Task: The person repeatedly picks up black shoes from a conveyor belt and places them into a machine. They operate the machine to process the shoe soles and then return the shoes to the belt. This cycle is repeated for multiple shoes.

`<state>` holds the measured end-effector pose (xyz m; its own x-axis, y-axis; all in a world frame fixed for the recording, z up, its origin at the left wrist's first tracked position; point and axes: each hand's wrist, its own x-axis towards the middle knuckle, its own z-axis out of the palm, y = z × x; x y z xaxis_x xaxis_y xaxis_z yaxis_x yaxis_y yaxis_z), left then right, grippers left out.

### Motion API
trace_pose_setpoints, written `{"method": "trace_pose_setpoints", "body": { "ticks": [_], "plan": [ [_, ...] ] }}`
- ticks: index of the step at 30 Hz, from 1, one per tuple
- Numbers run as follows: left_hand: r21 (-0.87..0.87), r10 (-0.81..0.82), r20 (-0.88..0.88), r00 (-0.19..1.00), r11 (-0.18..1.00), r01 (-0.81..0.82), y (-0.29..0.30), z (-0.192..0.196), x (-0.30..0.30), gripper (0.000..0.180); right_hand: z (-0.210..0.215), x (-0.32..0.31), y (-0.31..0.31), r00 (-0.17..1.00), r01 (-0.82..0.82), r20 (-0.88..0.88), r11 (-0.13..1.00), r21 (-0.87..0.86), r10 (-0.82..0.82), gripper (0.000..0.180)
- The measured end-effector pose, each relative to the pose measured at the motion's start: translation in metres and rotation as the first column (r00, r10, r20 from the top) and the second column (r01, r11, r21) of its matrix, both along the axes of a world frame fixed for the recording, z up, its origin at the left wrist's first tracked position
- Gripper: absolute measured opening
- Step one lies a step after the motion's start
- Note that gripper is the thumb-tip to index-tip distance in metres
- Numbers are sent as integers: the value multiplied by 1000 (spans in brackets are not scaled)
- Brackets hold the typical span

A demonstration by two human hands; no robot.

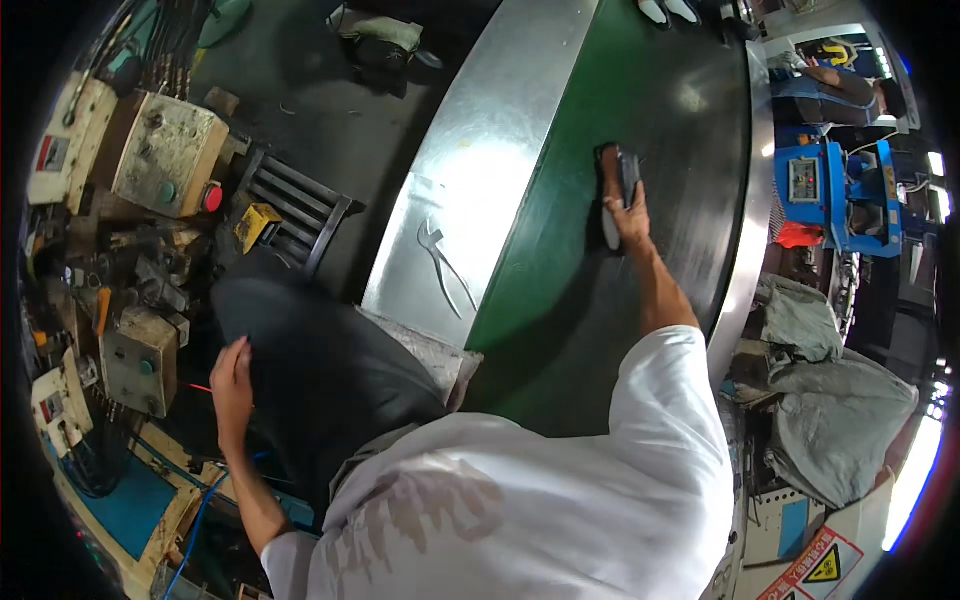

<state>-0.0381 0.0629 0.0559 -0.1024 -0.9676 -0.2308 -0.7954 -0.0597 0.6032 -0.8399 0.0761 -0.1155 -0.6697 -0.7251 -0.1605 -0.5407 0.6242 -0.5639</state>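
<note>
My right hand [631, 217] is stretched forward over the green conveyor belt [545, 265], its fingers wrapped round a shoe [612, 180]. The shoe is dark with a brown part along one side, and a pale patch shows at its near end. It lies on or just above the belt; I cannot tell which. Beside my bent leg in dark trousers, my left hand [232, 380] hangs with loosely bent fingers and nothing visible in it. Pincers [437, 255] with spread handles lie on the bare metal ledge [480, 150] left of the belt.
White shoes [668, 12] stand at the belt's far end. Worn machine control boxes [165, 155] with buttons are on my left, near a slatted metal rack [290, 215]. A metal rail [752, 190] edges the belt's right side. Beyond it are a blue machine [810, 195], grey cloth covers [840, 410] and another person [830, 92].
</note>
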Motion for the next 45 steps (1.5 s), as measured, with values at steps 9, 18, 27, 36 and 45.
{"method": "trace_pose_setpoints", "body": {
  "ticks": [9, 18, 27, 36, 45],
  "plan": [
    [-234, -289, -394, 873, 950, 209, -68, 55, -107, 34, 97, 297, 35, 650, 119, 757, 977, -176, 57, 86],
    [-646, -236, -218, 947, 762, 42, -47, 86, -7, 35, 201, 548, -5, 339, -728, 444, 530, -434, 829, 107],
    [-348, -72, -761, 645, 884, -312, 96, 100, 46, 97, 162, 658, -8, 94, -798, 71, 118, -591, 993, 119],
    [-456, -19, -597, 802, 830, -320, 101, 72, 29, 74, 130, 654, 10, 34, -785, -60, -10, -620, 998, 119],
    [-315, -121, -849, 514, 897, -310, 64, 93, 45, 105, 194, 642, -31, -84, -843, 336, 113, -525, 938, 117]
  ]
}}
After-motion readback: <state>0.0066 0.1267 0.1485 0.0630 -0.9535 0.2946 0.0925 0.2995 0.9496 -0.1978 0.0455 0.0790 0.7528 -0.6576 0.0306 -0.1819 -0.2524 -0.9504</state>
